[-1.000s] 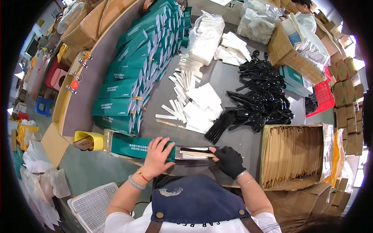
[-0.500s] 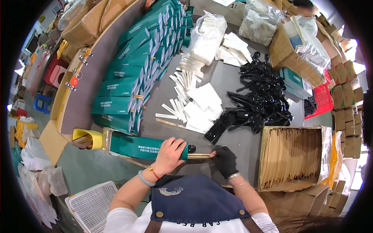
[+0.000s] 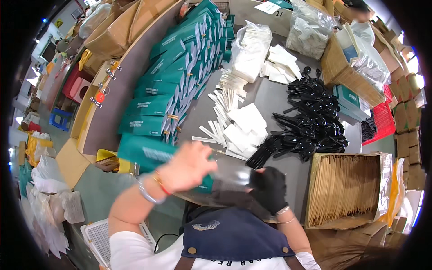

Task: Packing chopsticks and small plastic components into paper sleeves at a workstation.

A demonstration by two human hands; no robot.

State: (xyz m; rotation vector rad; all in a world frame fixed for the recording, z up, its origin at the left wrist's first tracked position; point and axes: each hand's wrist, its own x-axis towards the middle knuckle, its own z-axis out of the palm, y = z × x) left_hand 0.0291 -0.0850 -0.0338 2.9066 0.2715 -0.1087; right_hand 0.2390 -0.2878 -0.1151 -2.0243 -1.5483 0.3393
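My left hand (image 3: 186, 166) is blurred by motion, its fingers bent over a green printed paper sleeve (image 3: 143, 150). The sleeve slants, its left end higher than its right, and the hand hides its middle. My right hand (image 3: 270, 189), in a black fingerless glove, is curled just to the right. A clear, shiny, smeared patch like plastic film (image 3: 234, 174) lies between the hands and reaches the gloved fingers. What those fingers pinch is hard to make out. Many filled green sleeves (image 3: 146, 107) lie overlapped in a pile beyond my left hand.
Black plastic spoons (image 3: 315, 117) are heaped right of centre, beside white packets (image 3: 247, 119) and white strips. A carton of wooden chopsticks (image 3: 344, 189) stands at right. A yellow container (image 3: 125, 166) and a raised board (image 3: 112, 103) border the left side; a red basket (image 3: 381, 121) is farther right.
The green sleeve has come up and tilted under my left hand. The chopsticks and black spoon that stuck out of its right end no longer show. My right hand has shifted slightly right.
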